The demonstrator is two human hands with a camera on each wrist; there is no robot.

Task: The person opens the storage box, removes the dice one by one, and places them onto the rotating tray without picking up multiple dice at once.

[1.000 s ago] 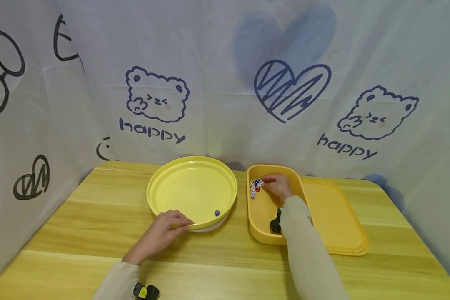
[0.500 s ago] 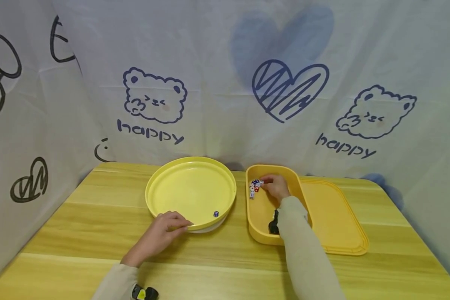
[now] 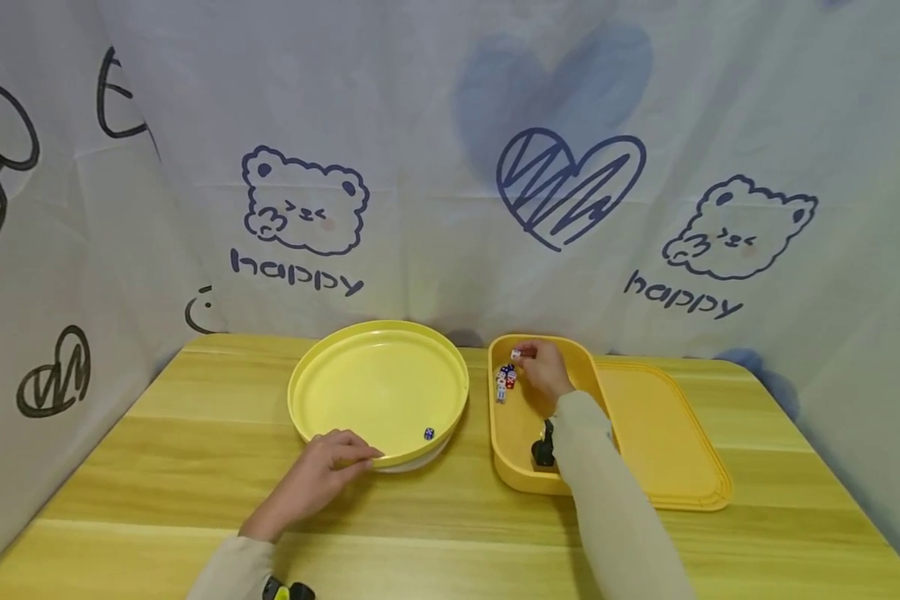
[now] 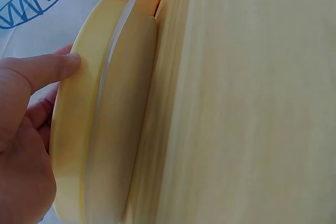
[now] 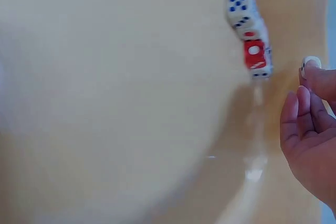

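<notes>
My left hand [image 3: 317, 473] grips the near rim of a round yellow tray [image 3: 375, 387]; in the left wrist view the thumb [image 4: 68, 66] presses on its outer wall. One blue die [image 3: 429, 433] lies in the tray near the front right. Inside the orange-yellow box [image 3: 521, 482], my right hand [image 3: 543, 371] pinches a white die [image 3: 515, 354] between thumb and fingers, lifted above the box floor. Beside it, a cluster of white, red and blue dice [image 5: 254, 51] lies along the box's left wall.
A flat yellow lid [image 3: 663, 437] lies on the wooden table [image 3: 390, 533] against the right side of the box. A white layer [image 3: 412, 460] shows under the round tray. Behind the table hangs a printed cloth [image 3: 420, 208].
My right hand has picked the white die off the cluster and raised it slightly toward the box's back. My left hand keeps its hold on the tray rim. The head view has tilted slightly.
</notes>
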